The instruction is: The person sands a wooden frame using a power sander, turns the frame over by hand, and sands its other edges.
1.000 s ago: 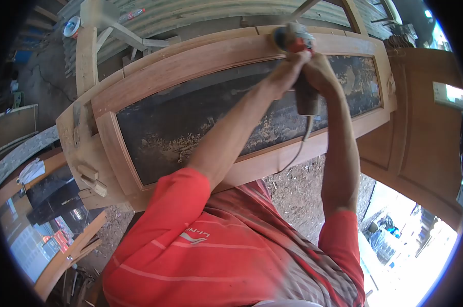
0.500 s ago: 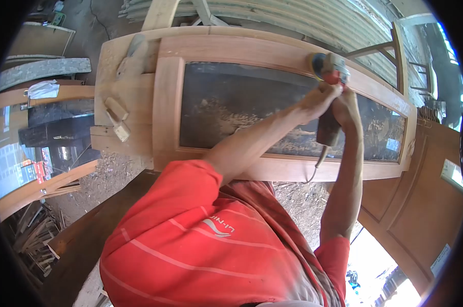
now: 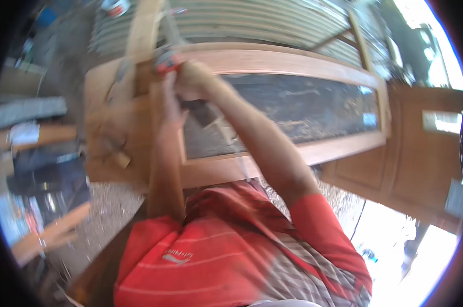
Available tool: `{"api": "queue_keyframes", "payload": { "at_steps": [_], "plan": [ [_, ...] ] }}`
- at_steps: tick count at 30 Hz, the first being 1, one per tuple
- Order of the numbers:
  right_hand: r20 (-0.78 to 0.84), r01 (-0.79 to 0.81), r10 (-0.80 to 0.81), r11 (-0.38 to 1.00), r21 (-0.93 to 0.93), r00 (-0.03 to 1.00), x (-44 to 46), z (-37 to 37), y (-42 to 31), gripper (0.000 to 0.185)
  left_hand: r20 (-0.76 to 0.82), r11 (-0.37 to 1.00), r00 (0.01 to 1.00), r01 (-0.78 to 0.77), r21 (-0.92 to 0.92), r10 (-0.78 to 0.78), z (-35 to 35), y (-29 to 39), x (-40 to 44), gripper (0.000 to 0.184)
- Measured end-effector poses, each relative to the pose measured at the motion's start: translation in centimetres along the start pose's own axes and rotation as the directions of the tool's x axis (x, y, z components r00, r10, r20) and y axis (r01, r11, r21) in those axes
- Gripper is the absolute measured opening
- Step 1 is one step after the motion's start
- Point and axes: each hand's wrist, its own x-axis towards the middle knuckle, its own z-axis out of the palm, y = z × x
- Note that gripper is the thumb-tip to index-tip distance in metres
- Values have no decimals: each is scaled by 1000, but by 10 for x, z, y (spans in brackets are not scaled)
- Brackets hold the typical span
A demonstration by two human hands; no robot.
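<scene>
An angle grinder (image 3: 166, 61) with a grey-and-red head is in both my hands, over the upper left corner of a pale wooden door frame (image 3: 287, 62). My left hand (image 3: 171, 100) is closed on it near the head. My right hand (image 3: 194, 79) is wrapped round it just to the right. The dark grinder body points down and right, with its cord trailing below. Motion blur hides the disc, so I cannot tell whether it touches the wood. Inside the frame lies a dark, dusty panel (image 3: 303, 105).
The frame rests on a wooden workbench (image 3: 101, 163). A small wooden tool (image 3: 120, 157), blurred, lies at the bench's left. A brown panelled door (image 3: 405, 153) stands at right. Corrugated sheeting (image 3: 252, 23) is beyond the bench, and planks (image 3: 47, 233) lie at lower left.
Both hands have carried the angle grinder from the frame's right part leftward to its upper left corner. The camera view has shifted too.
</scene>
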Motion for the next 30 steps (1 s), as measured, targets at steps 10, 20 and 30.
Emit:
{"api": "queue_keyframes", "payload": {
  "at_steps": [10,20,30],
  "plan": [
    [-55,-286,308,926,245,950,-73,-72,90,47,256,972,938,223,70,-233,127,-29,-16,71],
    [-47,-402,443,849,344,895,-228,-219,378,58,384,-199,707,-333,922,594,226,-99,52,74],
    [-396,-346,606,757,555,690,-352,-334,613,47,213,-188,786,-125,974,581,261,-145,123,49]
  ]
}}
